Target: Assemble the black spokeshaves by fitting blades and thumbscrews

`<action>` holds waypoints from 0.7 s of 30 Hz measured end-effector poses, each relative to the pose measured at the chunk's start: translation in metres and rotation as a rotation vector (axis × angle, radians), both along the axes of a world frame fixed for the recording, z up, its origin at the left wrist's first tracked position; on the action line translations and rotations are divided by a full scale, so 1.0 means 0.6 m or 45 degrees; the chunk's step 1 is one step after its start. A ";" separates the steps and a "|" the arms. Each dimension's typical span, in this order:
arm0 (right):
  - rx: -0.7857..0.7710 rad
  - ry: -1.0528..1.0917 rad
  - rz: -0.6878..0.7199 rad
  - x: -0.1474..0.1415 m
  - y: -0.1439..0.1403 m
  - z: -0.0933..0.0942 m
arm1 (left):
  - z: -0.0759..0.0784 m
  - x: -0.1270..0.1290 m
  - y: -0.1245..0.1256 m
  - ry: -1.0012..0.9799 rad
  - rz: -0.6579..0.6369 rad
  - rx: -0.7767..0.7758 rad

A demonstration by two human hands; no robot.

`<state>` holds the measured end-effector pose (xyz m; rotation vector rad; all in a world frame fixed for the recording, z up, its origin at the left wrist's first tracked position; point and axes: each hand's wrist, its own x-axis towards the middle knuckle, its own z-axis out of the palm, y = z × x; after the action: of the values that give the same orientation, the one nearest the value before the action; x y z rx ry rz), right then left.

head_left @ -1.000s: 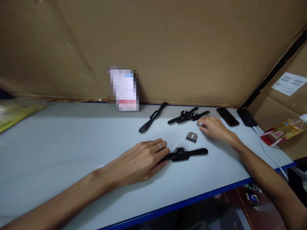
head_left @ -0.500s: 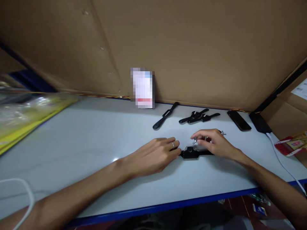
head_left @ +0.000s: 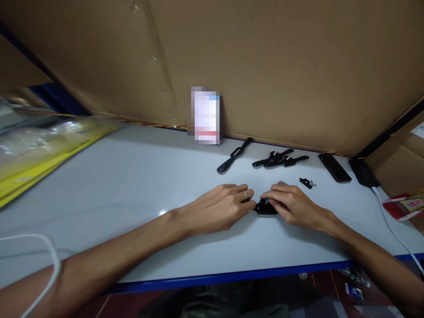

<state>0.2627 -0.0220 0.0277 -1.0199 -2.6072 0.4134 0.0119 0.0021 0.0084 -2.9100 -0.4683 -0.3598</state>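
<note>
Head view: both hands are down on the white table, meeting over one black spokeshave body. Left hand lies flat-ish, palm down, fingers curled over the tool's left handle, ring visible on one finger. Right hand covers the right handle and the middle; fingertips press down on the centre of the body. Only a short black stretch of the tool shows between the two hands, the rest is hidden under them. Tool sits flat on the table, a little in from the blue front edge.

Just behind and right of the right hand: small black clamp piece with a bright screw, loose on the table, not touching anything. Further back, a bare black handle frame lies diagonal, and beside it a pile of two more black spokeshaves, overlapping. Right of those, a dark phone, then a black charger block with a white cable running off toward the front edge.

Cardboard wall backs the table, with a blurred white card leaning on it. Yellow packaging under clear plastic at far left. Red-and-yellow packet at far right.
</note>
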 end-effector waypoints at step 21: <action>0.077 -0.222 0.072 -0.002 0.000 0.013 | 0.005 0.004 -0.005 -0.042 -0.013 0.027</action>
<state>0.2617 -0.0221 0.0357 -1.0055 -2.7901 0.2674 0.0146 -0.0006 0.0111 -2.8906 -0.4521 -0.4128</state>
